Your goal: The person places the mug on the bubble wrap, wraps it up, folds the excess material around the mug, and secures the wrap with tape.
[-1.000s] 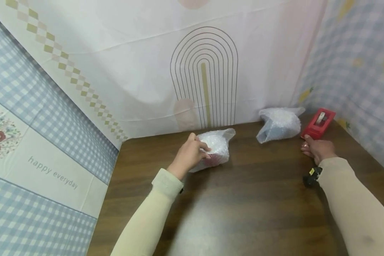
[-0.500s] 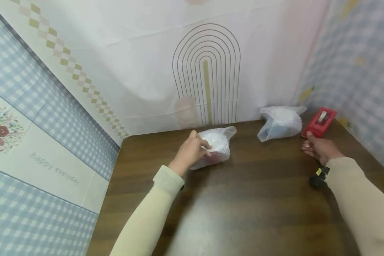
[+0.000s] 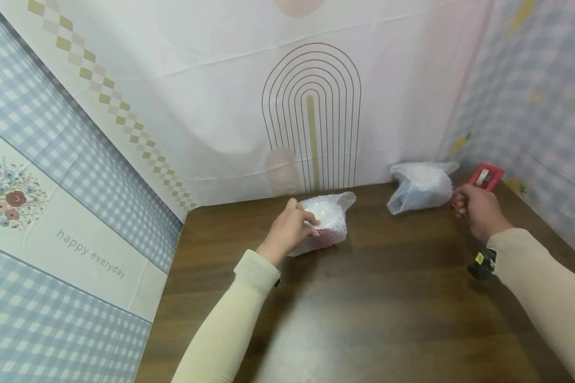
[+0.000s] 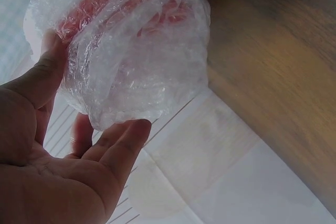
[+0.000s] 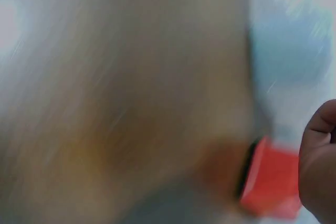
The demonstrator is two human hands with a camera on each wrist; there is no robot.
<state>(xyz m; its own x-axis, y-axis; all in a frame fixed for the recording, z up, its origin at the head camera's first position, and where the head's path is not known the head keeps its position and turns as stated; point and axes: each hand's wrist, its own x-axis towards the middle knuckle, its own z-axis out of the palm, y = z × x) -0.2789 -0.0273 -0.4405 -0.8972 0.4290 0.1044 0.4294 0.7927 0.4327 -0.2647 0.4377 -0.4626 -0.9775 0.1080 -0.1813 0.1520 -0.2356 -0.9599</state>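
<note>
My left hand [image 3: 289, 229] holds a bubble-wrapped bundle [image 3: 334, 215] on the wooden table, with something red showing through the wrap. In the left wrist view, the thumb lies on one side of the bubble-wrapped bundle [image 4: 142, 72] and the fingers on the other. My right hand [image 3: 481, 210] has its fingers curled at the near end of a red tape dispenser [image 3: 494, 178] and hides much of it. No strip of tape can be made out there. The right wrist view is blurred; the hand [image 5: 320, 166] shows at its right edge beside the red dispenser [image 5: 273, 182].
A second bubble-wrapped bundle [image 3: 424, 186], bluish inside, sits left of the dispenser at the back right. A printed white cloth [image 3: 211, 106] hangs along the table's [image 3: 388, 298] back edge. Checked cloths hang at both sides.
My right hand has shifted up over the dispenser's near end, and its fingers look more curled. The left hand and both bundles have stayed in place; the head view has moved slightly.
</note>
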